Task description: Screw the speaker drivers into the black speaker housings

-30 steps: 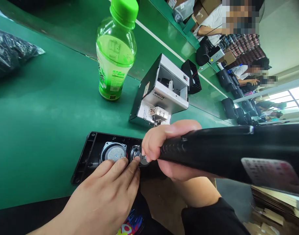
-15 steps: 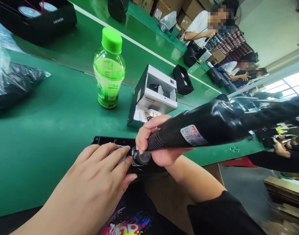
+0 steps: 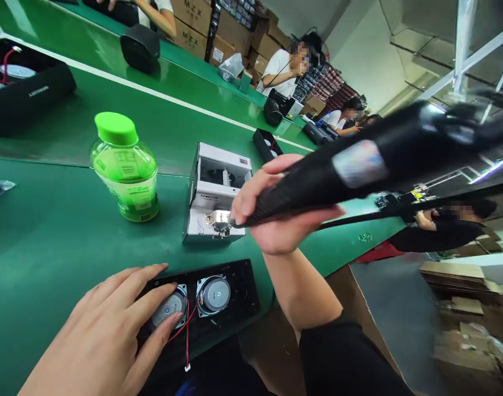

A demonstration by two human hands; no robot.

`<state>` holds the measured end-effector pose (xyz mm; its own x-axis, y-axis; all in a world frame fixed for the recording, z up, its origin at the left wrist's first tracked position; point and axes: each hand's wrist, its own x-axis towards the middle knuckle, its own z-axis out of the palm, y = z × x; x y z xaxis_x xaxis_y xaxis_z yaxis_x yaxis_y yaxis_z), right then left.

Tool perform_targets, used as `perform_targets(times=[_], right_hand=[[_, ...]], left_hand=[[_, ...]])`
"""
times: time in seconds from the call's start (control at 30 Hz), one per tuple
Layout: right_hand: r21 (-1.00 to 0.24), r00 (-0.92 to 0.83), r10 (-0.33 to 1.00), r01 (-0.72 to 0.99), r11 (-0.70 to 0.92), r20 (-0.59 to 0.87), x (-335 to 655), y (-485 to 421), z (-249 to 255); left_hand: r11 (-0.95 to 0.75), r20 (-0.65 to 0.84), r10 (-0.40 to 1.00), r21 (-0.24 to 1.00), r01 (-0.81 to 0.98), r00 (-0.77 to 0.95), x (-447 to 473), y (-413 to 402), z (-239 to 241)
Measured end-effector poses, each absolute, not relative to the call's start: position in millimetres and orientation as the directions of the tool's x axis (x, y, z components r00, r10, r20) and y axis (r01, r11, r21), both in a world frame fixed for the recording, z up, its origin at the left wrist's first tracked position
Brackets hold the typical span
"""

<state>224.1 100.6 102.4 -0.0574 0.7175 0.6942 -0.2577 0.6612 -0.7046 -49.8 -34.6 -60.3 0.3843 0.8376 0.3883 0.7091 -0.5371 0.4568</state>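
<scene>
My right hand (image 3: 276,203) is wrapped round a black electric screwdriver (image 3: 329,170). The screwdriver's tip meets the silvery outlet (image 3: 221,219) at the front of a white and black screw feeder (image 3: 218,195) marked WEIXIN. Below it, a black speaker panel (image 3: 241,294) lies on the green bench with two round drivers in it. My left hand (image 3: 111,313) rests over the panel's left end, fingers stretched and apart, thumb and fingertip touching the left speaker driver (image 3: 169,308). The right speaker driver (image 3: 216,294) is uncovered. A red and black wire (image 3: 187,341) with a white plug hangs over the panel.
A green-capped bottle (image 3: 127,170) stands left of the feeder. Black speaker housings (image 3: 32,93) sit along the conveyor (image 3: 160,118) behind. Several people work across and along the line. Cardboard (image 3: 453,272) is stacked at the lower right.
My right hand has lifted the screwdriver from the speaker panel up to the screw feeder's outlet. My left hand stays on the panel. The whole view has shifted, uncovering both drivers and the wire.
</scene>
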Motion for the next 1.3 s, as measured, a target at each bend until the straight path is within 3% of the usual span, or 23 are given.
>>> perform_targets(times=[0.13, 0.33, 0.57, 0.67, 0.9, 1.07, 1.3], right_hand=[[-0.787, -0.111, 0.787, -0.225, 0.574, 0.606, 215.9, 109.5, 85.2], [-0.717, 0.016, 0.748, -0.276, 0.641, 0.663, 216.1, 110.5, 78.8], [-0.852, 0.046, 0.905, -0.321, 0.414, 0.422, 218.8, 53.5, 104.7], [-0.867, -0.054, 0.902, -0.307, 0.392, 0.428, 226.9, 7.9, 114.1], [-0.92, -0.279, 0.877, -0.085, 0.382, 0.39, 227.9, -35.5, 94.6], [-0.909, -0.197, 0.888, -0.114, 0.401, 0.416, 222.1, -38.8, 81.6], [-0.99, -0.288, 0.948, -0.072, 0.118, 0.134, 211.1, -10.8, 98.7]], left_hand=[[-0.557, 0.405, 0.823, 0.434, 0.708, 0.399, -50.7, -34.5, -57.8], [-0.587, 0.442, 0.798, 0.414, 0.696, 0.411, -44.1, -28.0, -46.6], [-0.564, 0.413, 0.818, 0.433, 0.703, 0.401, -40.7, -29.0, -30.1], [-0.529, 0.366, 0.845, 0.466, 0.71, 0.389, -37.8, -29.5, -24.4], [-0.496, 0.279, 0.868, 0.465, 0.733, 0.41, -36.2, -24.4, -12.4], [-0.513, 0.284, 0.858, 0.447, 0.733, 0.427, -34.7, -23.3, -5.1], [-0.434, 0.205, 0.899, 0.532, 0.727, 0.387, -35.0, -23.7, -3.8]])
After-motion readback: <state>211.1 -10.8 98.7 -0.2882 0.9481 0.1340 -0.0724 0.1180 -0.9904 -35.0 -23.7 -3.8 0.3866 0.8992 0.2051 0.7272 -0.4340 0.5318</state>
